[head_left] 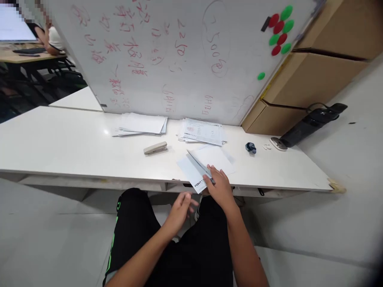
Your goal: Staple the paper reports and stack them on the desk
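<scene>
My right hand (220, 184) is closed on a few paper sheets (194, 170), thumb on one side and fingers on the other. The sheets tilt at the desk's front edge, and dark print shows near their lower corner. Under and behind them, more white paper (214, 156) lies on the desk. My left hand (180, 210) hovers over my lap, below the sheets and apart from them, fingers loosely bent and holding nothing. A beige stapler (155, 148) rests to the left of the sheets.
Two paper stacks, a left one (143, 122) and a printed one (202, 131), lie before the whiteboard (179, 59). To the right are a dark blue small object (250, 148), a mouse (278, 144), a black bottle (311, 124) and cardboard boxes (314, 79). A person (55, 40) sits far left.
</scene>
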Motion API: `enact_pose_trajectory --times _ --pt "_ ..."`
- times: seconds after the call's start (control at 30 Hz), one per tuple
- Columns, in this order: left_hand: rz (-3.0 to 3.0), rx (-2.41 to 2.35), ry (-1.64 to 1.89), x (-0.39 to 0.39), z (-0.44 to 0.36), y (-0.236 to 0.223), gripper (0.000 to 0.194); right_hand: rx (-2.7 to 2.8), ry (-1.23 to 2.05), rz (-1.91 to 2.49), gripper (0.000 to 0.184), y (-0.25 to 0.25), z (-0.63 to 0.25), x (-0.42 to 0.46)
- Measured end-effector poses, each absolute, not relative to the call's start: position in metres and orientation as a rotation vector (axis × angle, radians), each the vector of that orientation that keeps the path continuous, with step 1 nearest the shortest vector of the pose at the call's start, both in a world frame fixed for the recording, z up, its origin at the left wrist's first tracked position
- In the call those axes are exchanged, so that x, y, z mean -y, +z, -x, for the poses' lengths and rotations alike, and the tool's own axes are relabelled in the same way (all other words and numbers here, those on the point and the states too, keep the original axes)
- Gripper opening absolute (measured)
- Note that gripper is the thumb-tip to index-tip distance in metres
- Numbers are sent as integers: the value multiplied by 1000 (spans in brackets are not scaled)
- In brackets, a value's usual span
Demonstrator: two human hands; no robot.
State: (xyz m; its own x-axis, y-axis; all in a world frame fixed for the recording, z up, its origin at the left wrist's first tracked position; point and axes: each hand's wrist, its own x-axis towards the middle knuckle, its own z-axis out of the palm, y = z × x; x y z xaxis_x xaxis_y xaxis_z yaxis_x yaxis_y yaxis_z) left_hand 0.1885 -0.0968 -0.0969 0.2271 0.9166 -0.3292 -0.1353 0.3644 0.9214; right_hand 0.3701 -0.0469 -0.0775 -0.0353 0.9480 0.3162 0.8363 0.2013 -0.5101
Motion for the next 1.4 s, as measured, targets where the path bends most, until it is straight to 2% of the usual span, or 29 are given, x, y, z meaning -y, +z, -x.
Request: enact_pose_trajectory --times 0.1,0.3,0.53,0.6,0.8,0.9,1.1,1.4 --pt "-815 -842 846 88 -205 -103 68 1927 243 1630 44 -79 -364 61" --pt "-662 -705 1102 81 -209 -75 59 2025 183 1598 42 -86 -348 99" --pt "-606 -811 1045 108 -176 -87 62 2272 139 1400 68 -92 -310 138" --pt "-624 -866 1064 110 -166 -91 63 2331 168 1338 70 -92 -301 142" --pt "-657 -955 1057 110 -148 -104 64 2350 178 1327 51 -92 -300 132" --pt "-698 -940 1067 111 -143 -106 58 2347 154 1309 43 -91 -309 123" --pt "-651 -1053 1026 109 -136 -111 54 2270 -27 1406 32 -89 -328 104" --pt "-655 -1086 1039 105 -132 -106 55 2318 -48 1342 31 -93 -324 106"
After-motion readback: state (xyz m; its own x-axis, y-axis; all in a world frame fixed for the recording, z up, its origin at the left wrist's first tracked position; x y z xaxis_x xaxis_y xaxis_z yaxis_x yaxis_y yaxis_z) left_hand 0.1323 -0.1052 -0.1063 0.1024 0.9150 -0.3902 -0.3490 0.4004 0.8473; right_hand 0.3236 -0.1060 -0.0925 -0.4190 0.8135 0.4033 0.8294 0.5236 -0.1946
